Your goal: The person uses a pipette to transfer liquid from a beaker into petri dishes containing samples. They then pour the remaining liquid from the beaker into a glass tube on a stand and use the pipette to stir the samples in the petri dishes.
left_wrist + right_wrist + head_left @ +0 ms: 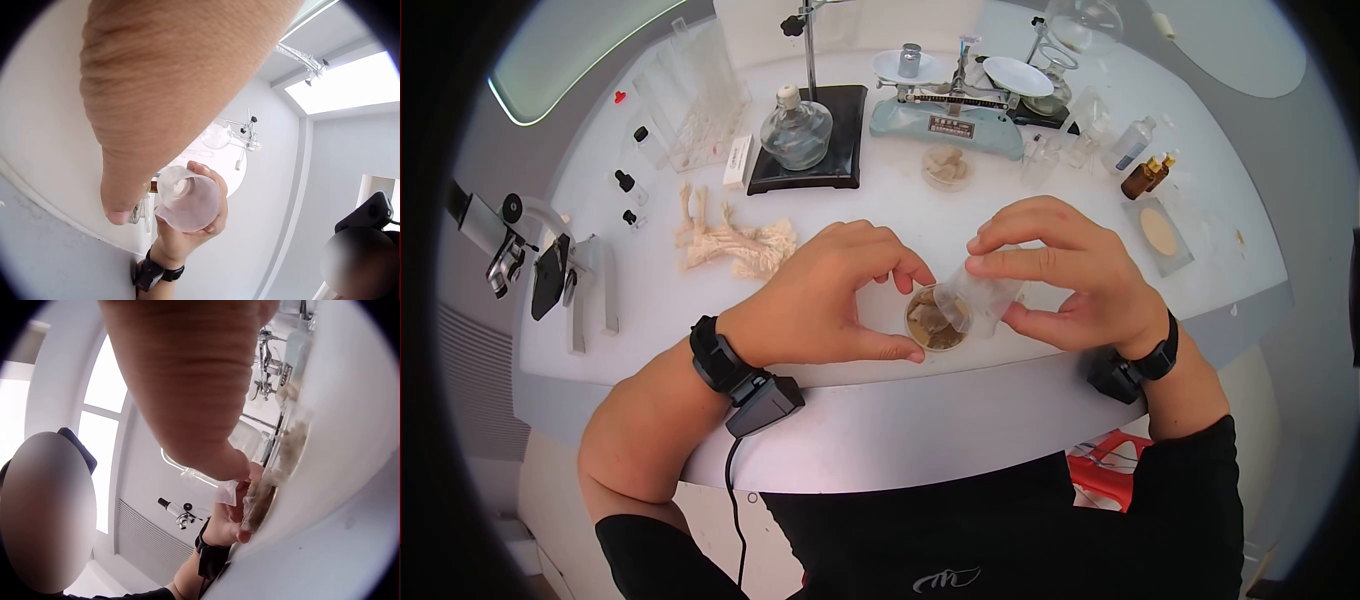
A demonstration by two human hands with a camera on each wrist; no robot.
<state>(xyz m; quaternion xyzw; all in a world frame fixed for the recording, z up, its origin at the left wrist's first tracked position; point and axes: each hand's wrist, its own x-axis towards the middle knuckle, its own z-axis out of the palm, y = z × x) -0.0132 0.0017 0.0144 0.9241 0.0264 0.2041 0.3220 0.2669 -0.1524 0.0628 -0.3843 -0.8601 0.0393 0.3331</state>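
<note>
A round clear dish with brown, flake-like pieces stands near the table's front edge. My left hand holds it, with thumb and index finger curved around its left side. In my right hand is a small translucent beaker, tipped so that its mouth lies over the dish. The left wrist view shows the beaker from its open end, the right fingers wrapped behind it. From the right wrist, brown pieces show close beside the left hand.
Behind the hands stand a spirit lamp on a black stand base, a balance and a dish of pale pieces. Knotted cream cord lies left, a microscope beyond it. Brown dropper bottles stand at right.
</note>
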